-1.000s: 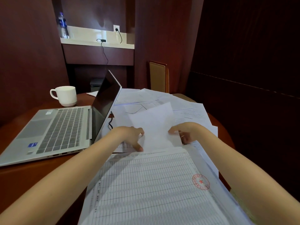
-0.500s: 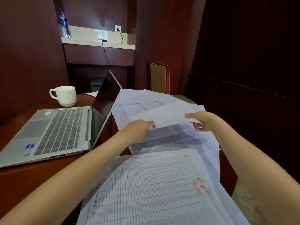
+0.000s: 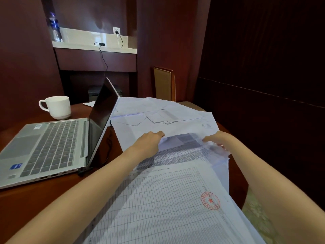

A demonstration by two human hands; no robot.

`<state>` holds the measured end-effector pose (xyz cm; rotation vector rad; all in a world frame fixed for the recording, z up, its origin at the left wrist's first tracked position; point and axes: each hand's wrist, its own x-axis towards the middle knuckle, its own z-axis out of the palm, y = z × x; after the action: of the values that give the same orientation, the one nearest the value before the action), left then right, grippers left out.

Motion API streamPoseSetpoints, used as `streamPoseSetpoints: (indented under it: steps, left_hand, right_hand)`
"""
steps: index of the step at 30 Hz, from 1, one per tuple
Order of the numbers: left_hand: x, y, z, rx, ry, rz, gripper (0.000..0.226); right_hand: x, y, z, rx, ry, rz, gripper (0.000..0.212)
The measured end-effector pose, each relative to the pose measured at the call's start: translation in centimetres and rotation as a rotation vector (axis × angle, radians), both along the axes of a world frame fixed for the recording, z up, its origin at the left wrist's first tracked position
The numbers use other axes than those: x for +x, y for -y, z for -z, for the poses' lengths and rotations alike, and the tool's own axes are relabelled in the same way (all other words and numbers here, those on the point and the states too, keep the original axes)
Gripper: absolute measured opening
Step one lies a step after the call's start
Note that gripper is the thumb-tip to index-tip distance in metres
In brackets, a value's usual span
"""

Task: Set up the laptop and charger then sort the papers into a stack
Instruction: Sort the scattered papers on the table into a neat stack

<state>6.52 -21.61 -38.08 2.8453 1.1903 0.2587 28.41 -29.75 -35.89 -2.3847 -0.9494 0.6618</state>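
A silver laptop (image 3: pixel 47 145) stands open on the left of the wooden table (image 3: pixel 35 205), its dark screen (image 3: pixel 102 118) seen edge-on. A black charger cable (image 3: pixel 105 62) runs from the wall socket (image 3: pixel 116 30) down behind the laptop, and a plug (image 3: pixel 84 170) sits at the laptop's right side. Loose white papers (image 3: pixel 158 111) cover the far right of the table. A large gridded sheet with a red stamp (image 3: pixel 175 205) lies nearest me. My left hand (image 3: pixel 149 140) and my right hand (image 3: pixel 219 140) grip the near edge of a white sheet (image 3: pixel 140 128), held just above a shaded gridded page (image 3: pixel 182 148).
A white mug (image 3: pixel 57 107) stands behind the laptop at the left. A water bottle (image 3: pixel 55 28) and the charger brick (image 3: pixel 101 44) rest on the wall shelf. A wooden chair back (image 3: pixel 164 83) rises beyond the papers. The table edge drops off at the right.
Both hands lifted the white sheet off the near pile, spread apart along its edge, and carried it away from me over the far papers. A gridded page beneath came into view.
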Motion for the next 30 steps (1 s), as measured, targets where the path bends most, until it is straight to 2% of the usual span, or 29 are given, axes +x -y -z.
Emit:
streamPoseSetpoints:
  steps: [2,5,6,11,14,17,20,24,26,30]
  left_hand:
    - [0.0,-0.1,0.1,-0.012,0.009,-0.007,0.045]
    - [0.0,-0.2,0.2,-0.044,0.042,-0.021,0.042]
    - [0.0,-0.4,0.2,-0.057,0.051,-0.029,0.041]
    - [0.0,-0.6,0.4,-0.093,0.089,-0.046,0.042]
    - [-0.1,-0.5,0.4,-0.098,0.099,-0.053,0.041]
    - [-0.1,-0.7,0.4,-0.111,0.102,-0.060,0.040]
    - [-0.1,-0.8,0.5,-0.111,0.101,-0.058,0.039]
    - [-0.1,-0.7,0.6,-0.100,0.111,-0.053,0.040]
    - [-0.1,-0.7,0.5,-0.101,0.139,-0.056,0.039]
    - [0.1,-0.7,-0.6,-0.059,0.233,-0.051,0.041]
  right_hand:
    - [0.2,0.0,-0.2,0.000,-0.029,0.002,0.060]
    - [0.6,0.0,0.1,-0.053,-0.028,0.041,0.035]
    - [0.5,0.0,0.1,-0.060,-0.038,0.058,0.033]
    - [0.1,-0.4,0.0,-0.099,0.039,-0.034,0.065]
    - [-0.1,-0.7,0.8,-0.143,0.169,-0.063,0.067]
    - [-0.3,-0.8,1.0,-0.148,0.204,-0.068,0.063]
    - [-0.3,-0.8,0.8,-0.083,0.111,-0.041,0.052]
    - [0.2,-0.5,0.6,0.009,-0.141,-0.007,0.065]
    - [0.7,-0.8,0.4,0.124,-0.267,0.051,0.070]
    - [1.3,-1.0,-1.1,0.365,-0.378,0.174,0.057]
